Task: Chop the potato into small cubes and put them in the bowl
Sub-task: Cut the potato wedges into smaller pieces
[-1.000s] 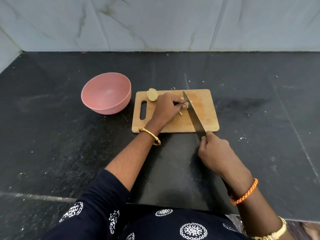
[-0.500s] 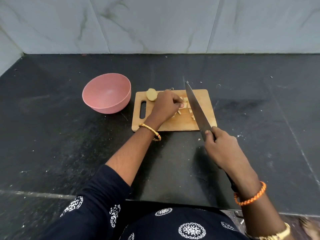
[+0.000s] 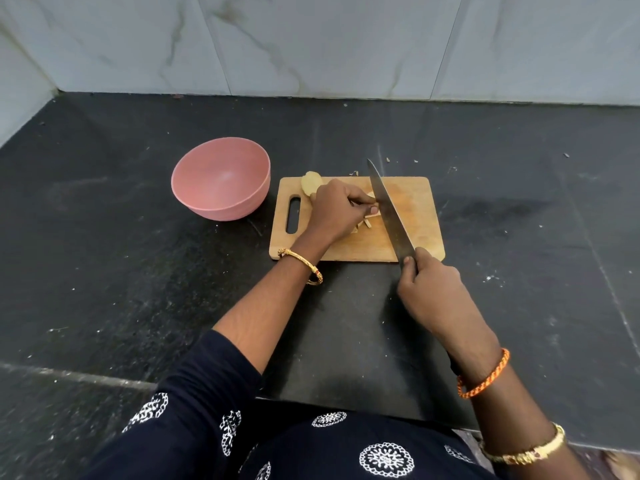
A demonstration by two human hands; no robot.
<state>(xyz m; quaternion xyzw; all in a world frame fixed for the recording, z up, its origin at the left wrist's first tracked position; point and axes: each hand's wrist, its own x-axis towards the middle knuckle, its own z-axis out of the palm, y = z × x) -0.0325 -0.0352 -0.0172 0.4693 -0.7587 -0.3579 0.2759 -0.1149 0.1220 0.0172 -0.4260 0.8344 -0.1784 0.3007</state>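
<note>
A wooden cutting board [image 3: 414,206] lies on the black counter. My left hand [image 3: 334,211] rests on it, fingers curled over pale potato strips [image 3: 367,221] that poke out beside the thumb. My right hand [image 3: 431,292] grips the handle of a large knife [image 3: 388,209], whose blade runs across the board just right of my left fingertips. A larger potato piece [image 3: 309,182] sits at the board's far left corner. The pink bowl [image 3: 221,178] stands left of the board with nothing visible in it.
The black stone counter [image 3: 519,254] stretches to both sides, speckled with small crumbs. A marble-tiled wall [image 3: 311,43] closes the back and left. The counter's front edge lies near my body.
The knife came up off the board half a second ago and is now back down close beside my left fingertips. My left hand has bunched the potato strips under its fingers.
</note>
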